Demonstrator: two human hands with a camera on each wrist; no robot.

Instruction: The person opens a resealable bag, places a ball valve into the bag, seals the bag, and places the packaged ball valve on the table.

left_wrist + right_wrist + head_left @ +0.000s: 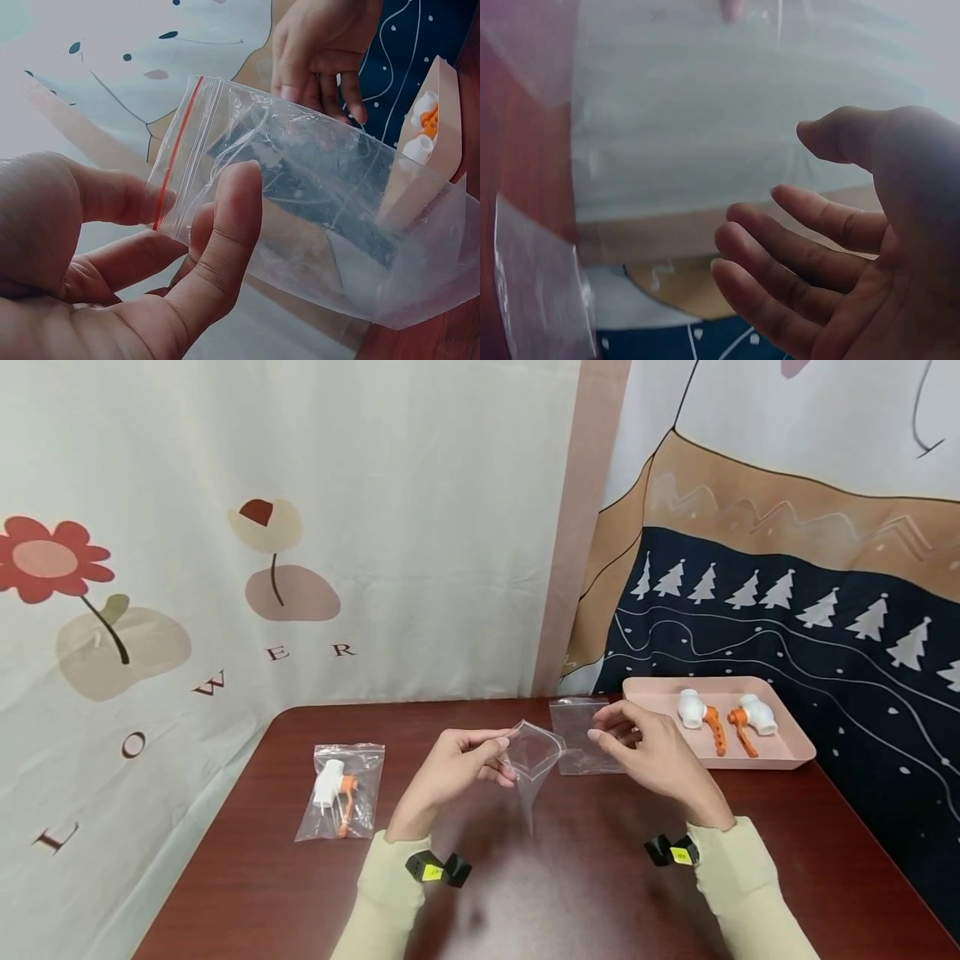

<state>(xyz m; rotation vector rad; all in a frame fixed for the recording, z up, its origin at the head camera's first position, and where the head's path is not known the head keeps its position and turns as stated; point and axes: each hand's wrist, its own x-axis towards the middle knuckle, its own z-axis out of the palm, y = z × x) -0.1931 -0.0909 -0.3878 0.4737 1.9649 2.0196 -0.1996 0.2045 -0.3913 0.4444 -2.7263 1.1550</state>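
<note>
My left hand (456,770) pinches a clear zip bag (536,758) near its mouth, which gapes open. In the left wrist view the bag (322,187) has a red line (176,157) along its zip edge, and its body stretches away from the fingers with nothing inside. My right hand (656,753) hovers to the right of the bag, apart from it. In the right wrist view its fingers (795,285) are loosely bent and hold nothing. Behind the right fingertips, a second clear zip bag (577,745) lies flat on the table, partly hidden by that hand.
On the left of the brown table (247,877) lies a zip bag (367,777) containing a white valve (328,782) with an orange handle. At the back right, a pink tray (648,692) carries two similar valves (692,710). Printed curtains (450,543) hang behind the table.
</note>
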